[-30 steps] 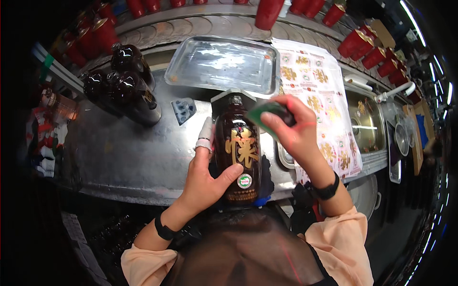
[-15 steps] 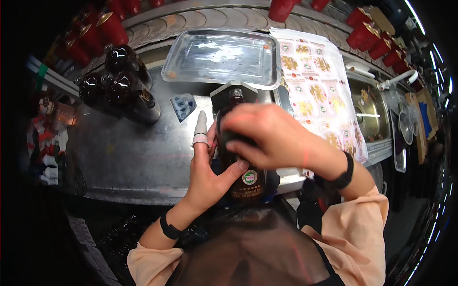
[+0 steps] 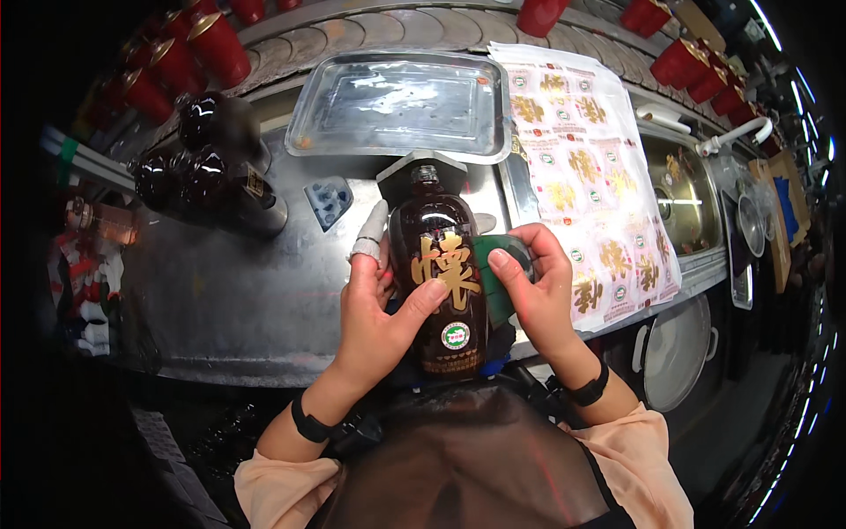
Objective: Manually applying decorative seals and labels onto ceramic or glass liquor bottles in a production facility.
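A dark brown glass bottle (image 3: 434,216) lies in front of me with its open neck pointing away, against a grey angular block (image 3: 394,183). It bears a large gold character decal (image 3: 434,257) and a round green-and-white emblem (image 3: 455,336) near its base. My left hand (image 3: 374,322) grips the bottle's left side, thumb resting across the decal; a pale cover wraps one finger. Beside the bottle's right side, my right hand (image 3: 546,286) pinches a flat green scraper (image 3: 497,304) between thumb and fingers.
Beyond the bottle lies a shallow metal tray (image 3: 313,97). Printed decal sheets (image 3: 608,203) spread to the right, before a sink (image 3: 683,189). Several dark bottles (image 3: 207,176) stand at left near a small blue-patterned piece (image 3: 329,204). Red cups (image 3: 218,48) line a conveyor (image 3: 379,35).
My right hand has moved off the top of the bottle to its right side, uncovering the gold decal and showing the green scraper. My left hand still holds the bottle.
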A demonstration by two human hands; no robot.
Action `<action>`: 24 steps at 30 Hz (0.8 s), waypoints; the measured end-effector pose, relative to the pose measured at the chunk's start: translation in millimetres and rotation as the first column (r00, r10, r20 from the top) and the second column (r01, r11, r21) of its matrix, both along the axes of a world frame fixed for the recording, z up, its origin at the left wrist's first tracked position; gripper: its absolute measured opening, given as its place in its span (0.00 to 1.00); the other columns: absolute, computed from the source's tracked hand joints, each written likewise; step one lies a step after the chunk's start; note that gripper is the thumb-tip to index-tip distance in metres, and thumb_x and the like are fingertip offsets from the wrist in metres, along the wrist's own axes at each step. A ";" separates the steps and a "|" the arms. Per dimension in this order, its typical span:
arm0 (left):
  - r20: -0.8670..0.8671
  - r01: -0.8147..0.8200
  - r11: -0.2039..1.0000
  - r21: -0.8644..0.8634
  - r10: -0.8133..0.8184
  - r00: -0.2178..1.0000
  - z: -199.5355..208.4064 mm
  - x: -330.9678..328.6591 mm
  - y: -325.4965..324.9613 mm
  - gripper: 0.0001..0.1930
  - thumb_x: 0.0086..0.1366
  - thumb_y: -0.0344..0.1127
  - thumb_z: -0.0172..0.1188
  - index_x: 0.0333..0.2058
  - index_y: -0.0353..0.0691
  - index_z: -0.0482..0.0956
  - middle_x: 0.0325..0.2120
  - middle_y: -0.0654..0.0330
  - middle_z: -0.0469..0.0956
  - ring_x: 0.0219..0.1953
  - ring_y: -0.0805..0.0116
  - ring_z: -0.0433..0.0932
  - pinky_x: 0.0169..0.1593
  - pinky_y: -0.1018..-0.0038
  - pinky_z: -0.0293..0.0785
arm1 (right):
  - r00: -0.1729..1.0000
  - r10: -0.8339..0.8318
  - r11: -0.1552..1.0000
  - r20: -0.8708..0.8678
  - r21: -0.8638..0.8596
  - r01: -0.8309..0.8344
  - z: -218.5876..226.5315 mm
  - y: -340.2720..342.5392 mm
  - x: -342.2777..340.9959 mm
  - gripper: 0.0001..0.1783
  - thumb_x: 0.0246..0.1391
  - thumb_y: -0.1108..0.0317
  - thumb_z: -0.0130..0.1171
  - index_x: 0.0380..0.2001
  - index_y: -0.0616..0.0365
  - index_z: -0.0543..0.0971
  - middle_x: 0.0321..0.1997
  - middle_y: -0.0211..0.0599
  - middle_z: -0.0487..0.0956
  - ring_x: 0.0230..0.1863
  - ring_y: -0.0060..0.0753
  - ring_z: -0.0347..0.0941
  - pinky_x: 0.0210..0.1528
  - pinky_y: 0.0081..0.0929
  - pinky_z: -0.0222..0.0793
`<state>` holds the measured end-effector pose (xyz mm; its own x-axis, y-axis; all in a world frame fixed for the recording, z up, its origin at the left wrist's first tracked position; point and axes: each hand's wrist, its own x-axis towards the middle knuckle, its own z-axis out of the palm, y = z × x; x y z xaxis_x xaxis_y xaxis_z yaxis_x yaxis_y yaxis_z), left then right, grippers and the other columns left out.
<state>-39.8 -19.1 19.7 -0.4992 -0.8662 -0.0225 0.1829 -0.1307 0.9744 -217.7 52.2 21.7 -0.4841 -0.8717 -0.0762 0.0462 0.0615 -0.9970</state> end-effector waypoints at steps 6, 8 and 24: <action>0.006 0.044 0.994 0.096 -0.045 0.999 -4.1 2.1 -2.2 0.44 0.64 0.30 0.64 0.70 0.31 0.43 0.65 0.44 0.59 0.63 0.60 0.66 0.65 0.65 0.65 | 1.000 -0.026 0.999 -0.005 -0.037 0.026 6.7 -1.8 -5.2 0.12 0.56 0.70 0.65 0.38 0.62 0.74 0.34 0.30 0.79 0.35 0.17 0.72 0.39 0.19 0.69; -0.052 0.081 0.994 0.072 -0.077 0.996 -0.5 0.4 -5.3 0.45 0.64 0.29 0.63 0.71 0.32 0.41 0.65 0.44 0.59 0.64 0.60 0.66 0.65 0.65 0.65 | 0.975 0.069 0.986 -0.210 -0.132 -0.098 8.6 -10.2 1.1 0.14 0.55 0.67 0.67 0.40 0.61 0.75 0.31 0.31 0.80 0.31 0.19 0.72 0.35 0.21 0.70; -0.135 0.099 0.989 0.106 -0.084 0.987 1.9 0.6 -6.1 0.47 0.65 0.29 0.62 0.72 0.37 0.37 0.64 0.43 0.60 0.63 0.59 0.67 0.64 0.64 0.66 | 0.922 -0.108 0.984 -0.371 -0.172 0.046 -10.1 -11.6 -1.2 0.12 0.58 0.69 0.64 0.40 0.62 0.73 0.30 0.36 0.78 0.30 0.22 0.72 0.34 0.23 0.70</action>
